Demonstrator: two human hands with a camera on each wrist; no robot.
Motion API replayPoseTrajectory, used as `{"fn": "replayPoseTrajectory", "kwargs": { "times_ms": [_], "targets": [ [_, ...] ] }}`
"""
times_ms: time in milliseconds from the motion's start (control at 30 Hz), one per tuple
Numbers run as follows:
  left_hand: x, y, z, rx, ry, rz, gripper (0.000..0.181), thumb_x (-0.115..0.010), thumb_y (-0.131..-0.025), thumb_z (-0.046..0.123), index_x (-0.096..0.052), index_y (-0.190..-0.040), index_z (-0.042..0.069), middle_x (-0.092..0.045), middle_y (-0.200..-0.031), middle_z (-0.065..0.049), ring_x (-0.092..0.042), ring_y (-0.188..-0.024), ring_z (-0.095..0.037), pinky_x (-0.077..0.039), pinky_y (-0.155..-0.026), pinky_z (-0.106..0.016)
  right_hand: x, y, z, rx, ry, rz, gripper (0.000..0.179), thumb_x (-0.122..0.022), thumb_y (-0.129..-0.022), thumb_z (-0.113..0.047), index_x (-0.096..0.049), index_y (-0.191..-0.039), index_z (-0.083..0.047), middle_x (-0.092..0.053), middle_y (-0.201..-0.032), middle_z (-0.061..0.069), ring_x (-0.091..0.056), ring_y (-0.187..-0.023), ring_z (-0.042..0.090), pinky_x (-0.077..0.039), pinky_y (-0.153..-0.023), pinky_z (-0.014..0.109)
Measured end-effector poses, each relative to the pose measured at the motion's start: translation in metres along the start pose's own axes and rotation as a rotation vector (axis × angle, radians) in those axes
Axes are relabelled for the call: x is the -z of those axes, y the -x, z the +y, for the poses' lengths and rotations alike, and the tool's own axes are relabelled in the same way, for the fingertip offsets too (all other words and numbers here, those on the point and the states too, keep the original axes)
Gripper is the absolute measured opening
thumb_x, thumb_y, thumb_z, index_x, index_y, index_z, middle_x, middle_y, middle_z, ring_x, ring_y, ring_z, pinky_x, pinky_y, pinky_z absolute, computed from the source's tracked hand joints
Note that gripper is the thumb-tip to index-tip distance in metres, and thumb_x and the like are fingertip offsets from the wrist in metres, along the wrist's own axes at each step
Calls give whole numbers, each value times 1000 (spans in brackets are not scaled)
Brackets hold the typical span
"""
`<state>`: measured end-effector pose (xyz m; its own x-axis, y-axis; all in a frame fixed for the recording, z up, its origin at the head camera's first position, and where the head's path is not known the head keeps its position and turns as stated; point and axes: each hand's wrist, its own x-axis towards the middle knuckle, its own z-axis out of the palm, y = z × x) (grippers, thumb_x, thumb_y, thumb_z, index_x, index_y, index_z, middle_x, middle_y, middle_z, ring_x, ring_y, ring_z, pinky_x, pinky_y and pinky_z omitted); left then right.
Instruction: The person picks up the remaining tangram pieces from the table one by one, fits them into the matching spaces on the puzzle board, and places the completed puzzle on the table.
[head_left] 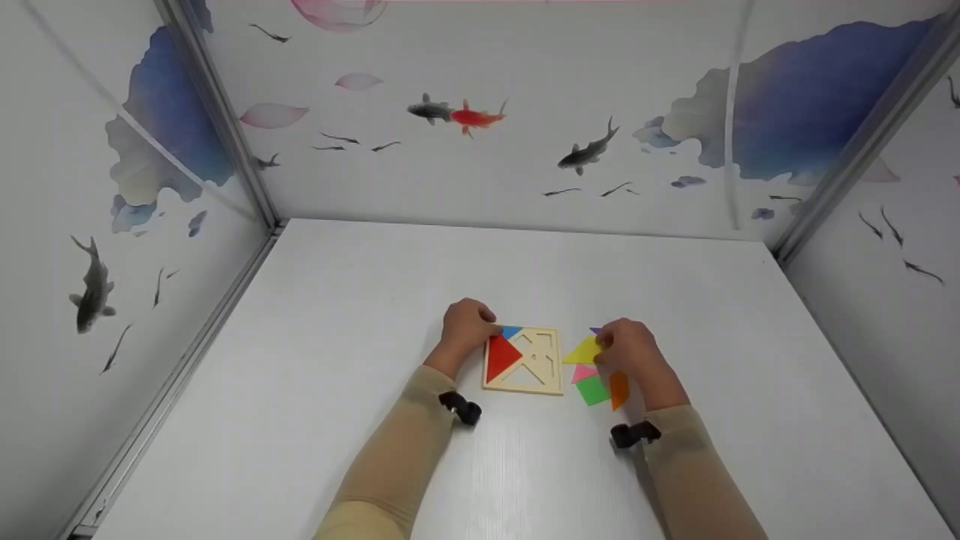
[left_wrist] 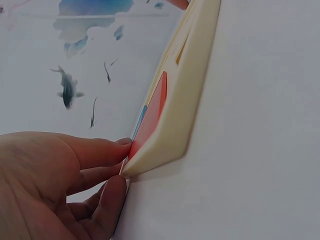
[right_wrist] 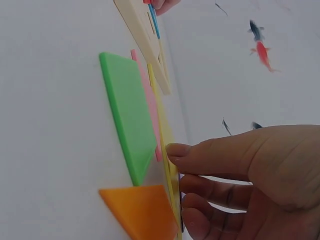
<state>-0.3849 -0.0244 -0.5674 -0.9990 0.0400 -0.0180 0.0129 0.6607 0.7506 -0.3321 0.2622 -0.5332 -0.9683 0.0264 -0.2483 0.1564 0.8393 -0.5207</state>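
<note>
A pale wooden tangram board [head_left: 523, 391] lies flat on the table, with a large red triangle [head_left: 501, 358] and a blue piece [head_left: 512, 331] in its left part. My left hand [head_left: 466, 324] grips the board's far left corner, fingertips at the edge beside the red triangle [left_wrist: 152, 112]. To the right of the board, my right hand [head_left: 634, 349] pinches a yellow triangle [head_left: 582, 351] between thumb and fingers. Beneath and beside it lie a pink piece [head_left: 583, 372], a green piece [head_left: 593, 390] and an orange piece [head_left: 619, 391]. A purple piece [head_left: 595, 330] is mostly hidden behind the right hand.
Bare recesses [head_left: 534, 365] show in the board's right part. The white table [head_left: 360, 315] is bounded by white panels [head_left: 450, 187] painted with fish and petals at the back and both sides. A dark camera strap [head_left: 634, 435] sits on each wrist.
</note>
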Motion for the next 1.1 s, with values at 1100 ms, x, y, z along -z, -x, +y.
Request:
{"fn": "replayPoseTrajectory", "kwargs": {
  "times_ms": [1100],
  "targets": [
    [4,-1,1,37,-5,-36,18,-82,-91,19,-80,-104,7,-74,-107,-9,-65,-105,-25,-57,-96,-39,-6,-5,-2,-42,-27,-20,55,-85,-90,-15,-61,-136,6,-63,-133,25,-59,-115,37,-54,-110,52]
  ]
}}
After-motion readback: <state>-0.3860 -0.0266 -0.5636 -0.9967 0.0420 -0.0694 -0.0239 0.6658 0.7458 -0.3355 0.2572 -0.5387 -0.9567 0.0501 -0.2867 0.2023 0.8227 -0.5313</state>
